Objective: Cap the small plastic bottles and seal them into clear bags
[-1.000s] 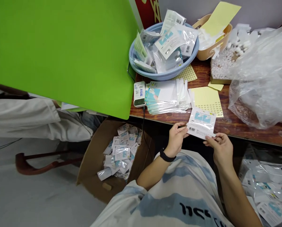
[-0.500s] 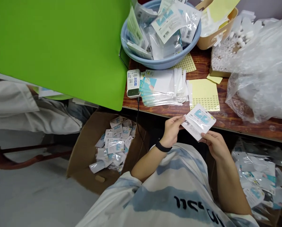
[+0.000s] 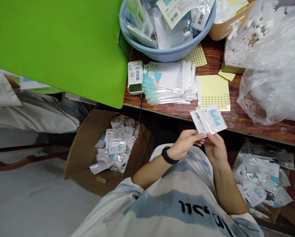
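A green panel (image 3: 53,49) filled the upper left, next to the dark wooden table (image 3: 256,130). Below the table's edge, on the person's left, a cardboard box (image 3: 79,161) held a heap of finished-looking packages (image 3: 117,146). Cloudy plastic sheeting (image 3: 278,72) lay crumpled at the table's right, and a blue basin (image 3: 169,55) full of bagged goods stood at the back, with a tan basket (image 3: 221,32) just beside it. Nearer the person came a fanned stack of flat sleeves (image 3: 165,93), a yellow sticker sheet (image 3: 213,85) and, touching or nearly touching the stack's left side, a small white device (image 3: 135,75) with a cable.

The left hand (image 3: 190,141) and the right hand (image 3: 215,144) nearly met, each closed in a thumb-and-finger pinch on the lower edge of one white packet (image 3: 214,118). It stood out tilted toward the near edge of the table, barcode and blue pictures showing. Whether the narrow part on its left was a flap or a second card could not be told.

The step in hand looked like turning and squaring the packet. From that hold, a next move seemed to call for a steady pinch by one thumb while the other shifted along the edge.
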A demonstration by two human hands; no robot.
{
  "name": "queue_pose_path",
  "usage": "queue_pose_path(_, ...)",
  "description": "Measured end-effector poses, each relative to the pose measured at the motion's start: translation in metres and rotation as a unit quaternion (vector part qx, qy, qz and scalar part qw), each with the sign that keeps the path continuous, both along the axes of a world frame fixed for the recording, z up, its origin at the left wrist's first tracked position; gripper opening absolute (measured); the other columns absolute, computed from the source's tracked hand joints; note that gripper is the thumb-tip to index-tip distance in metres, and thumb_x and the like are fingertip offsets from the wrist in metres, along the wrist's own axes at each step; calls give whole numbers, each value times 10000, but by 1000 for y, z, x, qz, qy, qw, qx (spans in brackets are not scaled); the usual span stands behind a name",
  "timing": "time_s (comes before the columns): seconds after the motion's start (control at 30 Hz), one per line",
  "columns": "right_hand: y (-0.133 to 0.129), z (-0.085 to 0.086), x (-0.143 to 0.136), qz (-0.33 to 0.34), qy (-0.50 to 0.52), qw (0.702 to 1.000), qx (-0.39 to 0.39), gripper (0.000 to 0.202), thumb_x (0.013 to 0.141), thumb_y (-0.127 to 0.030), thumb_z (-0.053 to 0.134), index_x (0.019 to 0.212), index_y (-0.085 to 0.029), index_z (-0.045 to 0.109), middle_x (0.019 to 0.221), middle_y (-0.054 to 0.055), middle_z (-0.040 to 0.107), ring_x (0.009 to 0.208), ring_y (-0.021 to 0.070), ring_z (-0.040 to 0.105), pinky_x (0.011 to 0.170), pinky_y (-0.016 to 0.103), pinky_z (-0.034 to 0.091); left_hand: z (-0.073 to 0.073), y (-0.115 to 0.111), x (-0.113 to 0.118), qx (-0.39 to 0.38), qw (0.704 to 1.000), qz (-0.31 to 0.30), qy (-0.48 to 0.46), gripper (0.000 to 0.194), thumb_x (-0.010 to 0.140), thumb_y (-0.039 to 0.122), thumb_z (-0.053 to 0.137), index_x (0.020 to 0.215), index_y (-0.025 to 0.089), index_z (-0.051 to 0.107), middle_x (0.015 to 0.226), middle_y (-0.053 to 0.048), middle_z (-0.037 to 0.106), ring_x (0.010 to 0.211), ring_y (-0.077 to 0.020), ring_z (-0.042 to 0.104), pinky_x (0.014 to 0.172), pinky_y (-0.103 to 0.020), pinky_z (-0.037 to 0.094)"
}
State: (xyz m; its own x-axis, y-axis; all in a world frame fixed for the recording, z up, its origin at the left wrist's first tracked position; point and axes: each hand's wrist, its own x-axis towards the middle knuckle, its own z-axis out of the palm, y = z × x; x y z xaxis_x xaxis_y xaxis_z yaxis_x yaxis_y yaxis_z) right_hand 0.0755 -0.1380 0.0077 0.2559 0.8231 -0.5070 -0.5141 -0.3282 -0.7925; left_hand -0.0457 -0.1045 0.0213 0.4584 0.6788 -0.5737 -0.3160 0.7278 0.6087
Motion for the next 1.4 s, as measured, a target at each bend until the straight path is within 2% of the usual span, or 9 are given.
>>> queue_pose_path(0.17, 5, 0, 13, 15, 11, 1000, -18, 348, 628, -481, 800, 801, -197, 697, 689, 0, 668, 567, 115, 575, 549, 255, 515, -1, 8, -6, -1, 1000, -12, 5, 389, 604, 425, 854, 717, 97, 679, 650, -17, 641, 601, -86, 574, 630, -242, 443)
queue_pose_path(0.33, 11, 3, 26, 45, -13, 998, -41, 309, 579, -386, 868, 656, -145, 689, 594, 22, 644, 502, 100, 560, 486, 221, 482, 0, 14, -10, -9, 999, -33, 27, 284, 725, 338, 793, 754, 87, 665, 648, -7, 623, 582, -81, 576, 614, -236, 456)
queue_pose_path(0.5, 11, 5, 26, 60, -36, 997, -34, 345, 594, -424, 869, 590, -149, 661, 584, 23, 644, 497, 89, 554, 497, 224, 485, 1, 16, -6, -25, 998, -42, 26, 262, 815, 318, 731, 728, 83, 657, 671, -33, 649, 581, -85, 596, 620, -236, 468)
queue_pose_path(0.73, 11, 3, 20, 52, -55, 997, -9, 396, 531, -472, 898, 588, -164, 656, 550, -14, 621, 475, 58, 500, 463, 192, 427, -1, 19, -5, -43, 998, -34, 5, 255, 782, 305, 765, 697, 76, 693, 653, -53, 689, 547, -83, 606, 606, -223, 469)
queue_pose_path(0.9, 11, 4, 16, 26, -61, 998, 12, 422, 512, -508, 896, 583, -177, 645, 525, -27, 611, 454, 55, 488, 456, 192, 411, -6, 21, -7, -69, 994, -59, -61, 249, 779, 306, 766, 724, 67, 720, 667, -73, 713, 549, -97, 630, 617, -227, 495)
queue_pose_path(1.03, 10, 7, 13, 27, -69, 997, 26, 354, 512, -442, 899, 659, -182, 709, 617, 10, 688, 513, 94, 561, 503, 229, 454, -6, 21, -10, -96, 989, -61, -93, 221, 851, 250, 677, 755, 58, 730, 676, -86, 723, 542, -99, 639, 585, -212, 487)
queue_pose_path(1.17, 9, 8, 13, 22, -86, 996, 32, 223, 599, -352, 839, 655, -177, 713, 593, 8, 678, 499, 97, 553, 505, 236, 446, -6, 22, -10, -94, 990, -61, -90, 237, 891, 181, 589, 754, 53, 734, 674, -90, 726, 544, -103, 649, 585, -210, 490)
queue_pose_path(1.3, 9, 8, 10, -7, -99, 995, 11, 140, 601, -270, 771, 621, -163, 682, 548, 4, 642, 480, 96, 534, 475, 219, 406, -6, 19, -7, -79, 993, -48, -68, 201, 840, 216, 674, 727, 60, 729, 665, -88, 721, 548, -105, 641, 606, -222, 494)
queue_pose_path(1.4, 10, 7, 5, -33, -102, 994, 6, 124, 596, -240, 720, 573, -165, 623, 492, -31, 566, 447, 65, 458, 436, 185, 331, -5, 15, -4, -58, 997, -13, -47, 188, 798, 230, 717, 699, 70, 725, 661, -78, 717, 552, -100, 634, 611, -221, 484)
